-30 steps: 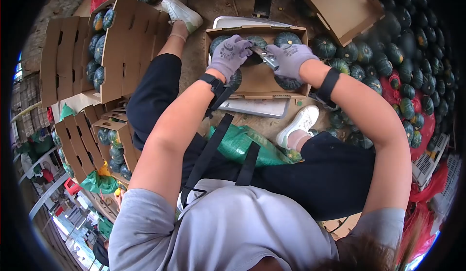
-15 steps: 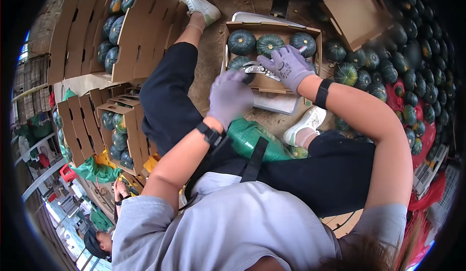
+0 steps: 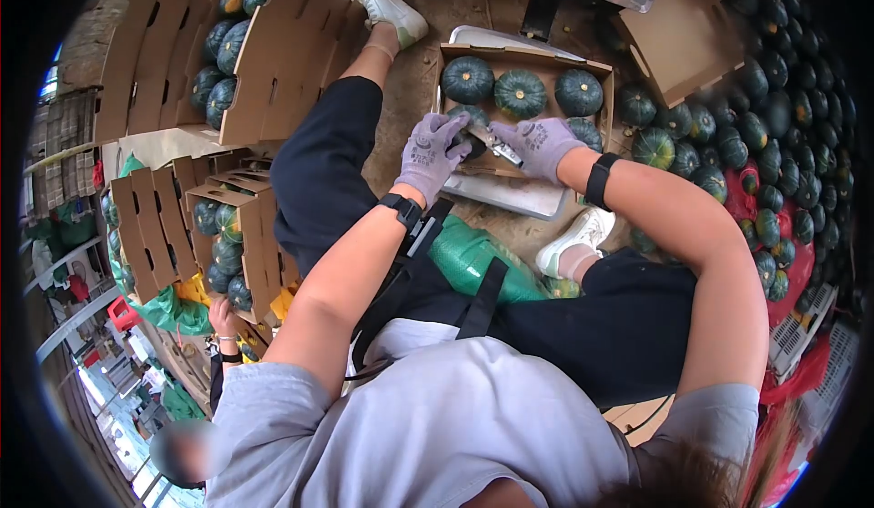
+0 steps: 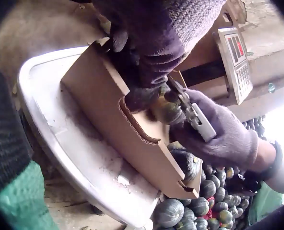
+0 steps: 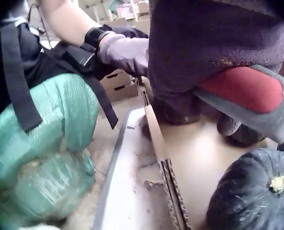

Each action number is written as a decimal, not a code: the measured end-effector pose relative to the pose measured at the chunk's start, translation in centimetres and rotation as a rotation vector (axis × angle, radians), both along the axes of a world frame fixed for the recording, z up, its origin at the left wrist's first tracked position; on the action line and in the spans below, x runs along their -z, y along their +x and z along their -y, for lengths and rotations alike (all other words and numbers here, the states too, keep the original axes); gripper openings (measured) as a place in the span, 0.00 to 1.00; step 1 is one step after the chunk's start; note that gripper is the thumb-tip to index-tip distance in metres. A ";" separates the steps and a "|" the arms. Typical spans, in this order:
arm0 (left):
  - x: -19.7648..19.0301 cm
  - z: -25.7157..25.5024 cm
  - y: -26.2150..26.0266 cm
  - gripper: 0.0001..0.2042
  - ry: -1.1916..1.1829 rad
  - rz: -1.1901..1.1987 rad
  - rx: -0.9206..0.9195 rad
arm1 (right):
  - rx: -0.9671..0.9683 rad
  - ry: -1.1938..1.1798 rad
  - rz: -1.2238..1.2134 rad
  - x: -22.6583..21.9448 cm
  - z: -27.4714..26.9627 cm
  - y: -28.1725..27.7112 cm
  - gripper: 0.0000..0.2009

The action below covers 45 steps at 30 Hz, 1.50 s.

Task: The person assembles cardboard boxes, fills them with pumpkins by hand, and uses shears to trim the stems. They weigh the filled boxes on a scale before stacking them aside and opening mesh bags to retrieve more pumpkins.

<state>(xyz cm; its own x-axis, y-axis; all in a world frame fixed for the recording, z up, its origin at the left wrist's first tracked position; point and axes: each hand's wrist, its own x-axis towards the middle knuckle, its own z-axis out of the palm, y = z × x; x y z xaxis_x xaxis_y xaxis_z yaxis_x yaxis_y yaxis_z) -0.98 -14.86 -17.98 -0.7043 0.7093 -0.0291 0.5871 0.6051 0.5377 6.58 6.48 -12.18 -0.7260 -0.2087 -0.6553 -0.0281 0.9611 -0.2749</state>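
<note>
Here the work centres on one squash (image 3: 466, 118) at the near left corner of the box (image 3: 531, 53), which sits on a grey tray (image 3: 510, 200) on the ground. The left hand (image 3: 431, 148) comes in from the person's side with its fingers curled over the squash, gripping it from above and steadying it against the box wall. The right hand (image 3: 541, 144) lies just to the right of it, its fingers clamped round a clipper (image 3: 499, 147) whose metal end points leftward at the squash.

The left wrist view makes the relation clearer: the clipper (image 4: 193, 115) lies slantwise, its long axis running from the right palm up and across to the squash (image 4: 165, 109), with the tip touching or nearly touching it under the left fingers (image 4: 146, 72). Whether the blades are on the stem cannot be told, since the glove hides it.

So the squash sits between the two hands, left above, right beside. Three more squashes (image 3: 521, 90) line the far wall, well apart from both hands.
</note>
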 end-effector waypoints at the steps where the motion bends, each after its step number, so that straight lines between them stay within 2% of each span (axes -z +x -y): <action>1: 0.2 0.0 -0.3 0.18 -0.005 0.003 0.017 | 0.014 -0.052 0.035 -0.2 -0.1 0.1 0.34; 2: 0.8 0.3 -0.6 0.17 -0.013 0.008 0.034 | 0.027 -0.106 0.071 -0.4 0.0 0.3 0.35; 3: 1.0 0.5 -1.0 0.15 -0.023 0.010 0.054 | 0.057 -0.119 -0.035 -0.7 -0.3 0.7 0.35; 6: -4.1 0.4 0.4 0.13 0.161 0.221 -0.212 | 0.150 -0.101 -0.340 -3.1 -2.4 3.0 0.35; 8: -7.8 2.1 1.9 0.17 -0.035 0.347 -0.017 | 0.434 -0.249 -0.737 -0.8 -5.6 6.1 0.33; 9: -8.9 3.1 2.9 0.19 -0.129 0.405 0.080 | 0.544 -0.240 -0.835 -0.2 -7.3 7.8 0.33; 10: -8.8 4.3 4.9 0.23 0.014 0.500 0.225 | 0.648 -0.235 -0.884 0.6 -9.0 9.5 0.34; 11: -9.3 4.8 6.5 0.26 -0.010 0.460 0.385 | 0.686 -0.149 -0.937 2.8 -11.1 11.3 0.37; 12: -9.7 5.3 8.0 0.29 -0.020 0.422 0.541 | 0.851 -0.059 -0.770 4.0 -12.6 13.4 0.39; 13: -10.4 5.0 8.9 0.31 -0.198 0.247 0.701 | 0.906 -0.015 -0.727 5.6 -13.9 15.9 0.40; 14: -10.0 4.7 9.4 0.23 -0.117 0.167 0.747 | 0.963 0.027 -0.684 6.7 -14.8 18.0 0.41; 17: -9.6 3.3 9.7 0.15 -0.215 0.470 0.664 | 0.984 0.222 -0.184 6.2 -15.0 21.9 0.44; 18: -9.9 2.7 9.9 0.12 -0.215 0.401 0.703 | 0.887 0.304 -0.123 5.8 -14.8 22.6 0.45; 19: -10.3 2.1 10.1 0.12 -0.285 0.432 0.712 | 0.787 0.382 -0.063 5.6 -14.5 23.1 0.46; 21: -11.0 1.3 10.3 0.13 -0.432 0.487 0.724 | 0.740 0.419 -0.018 6.2 -14.7 23.9 0.46; 24: -10.2 1.3 10.4 0.13 -0.314 0.422 0.669 | 0.704 0.470 0.044 5.8 -14.6 23.5 0.46; 27: -8.6 0.8 9.2 0.18 0.037 0.279 0.306 | 0.613 0.451 0.010 5.3 -15.4 23.4 0.48; 28: -8.6 0.2 8.3 0.18 0.048 0.350 0.113 | 0.607 0.471 -0.110 5.2 -15.2 23.6 0.44; 30: -5.8 -0.9 5.1 0.21 -0.036 -0.041 0.076 | 0.704 0.371 -0.233 6.3 -15.7 22.8 0.39; 31: -5.9 -2.3 3.7 0.27 -0.191 0.041 0.018 | 0.750 0.322 -0.290 6.8 -16.0 22.3 0.37; 32: -4.7 -3.3 2.7 0.30 -0.290 -0.096 0.037 | 0.863 0.216 -0.451 6.5 -15.5 20.9 0.29; 33: -3.5 -4.1 2.1 0.33 -0.388 -0.232 0.056 | 0.808 0.197 -0.570 6.2 -15.1 19.6 0.29; 35: -3.0 -6.0 2.5 0.38 -0.668 -0.230 0.043 | 0.690 0.155 -0.796 5.4 -13.9 17.3 0.27; 36: -2.8 -6.7 2.6 0.40 -0.805 -0.230 0.037 | 0.662 0.117 -0.794 4.8 -13.2 16.2 0.27; 39: -2.6 -7.4 1.7 0.44 -0.791 -0.066 0.006 | 0.560 0.040 -0.852 3.5 -11.9 13.8 0.25; 43: -3.3 -4.4 0.4 0.42 -0.219 0.114 -0.012 | 0.513 -0.046 -0.930 3.1 -11.6 11.7 0.24; 45: -5.9 -2.6 0.9 0.41 0.255 0.665 -0.124 | 0.524 -0.084 -0.976 2.8 -10.8 10.4 0.23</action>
<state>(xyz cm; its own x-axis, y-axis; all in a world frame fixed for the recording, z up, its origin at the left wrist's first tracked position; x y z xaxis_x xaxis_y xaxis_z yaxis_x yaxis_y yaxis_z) -0.12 -12.29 -12.09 -0.6709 0.6669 -0.3243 0.0211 0.4543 0.8906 17.03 17.23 -14.96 -0.9339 0.2585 0.2470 0.1368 0.8966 -0.4212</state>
